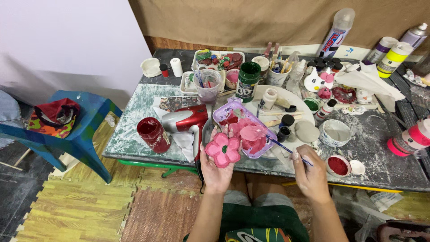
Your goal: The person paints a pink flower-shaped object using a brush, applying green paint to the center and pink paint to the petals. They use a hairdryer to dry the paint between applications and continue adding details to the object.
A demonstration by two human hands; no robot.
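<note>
My left hand [215, 172] rests palm up at the table's near edge and holds a pink flower-shaped piece [224, 149] with a small green centre mark. My right hand [310, 172] grips a thin blue-handled paintbrush [286, 147]; its tip reaches left into a purple tray [224, 111] smeared with pink and red paint. The tray lies just beyond the flower, partly over a white round plate [304, 102].
A red and silver hair dryer [184, 120] and a red jar [152, 133] lie left of the tray. Paint bottles, a dark green jar [247, 80], brush cups, small bowls and spray cans crowd the back and right. A blue plastic chair [80, 134] stands at left.
</note>
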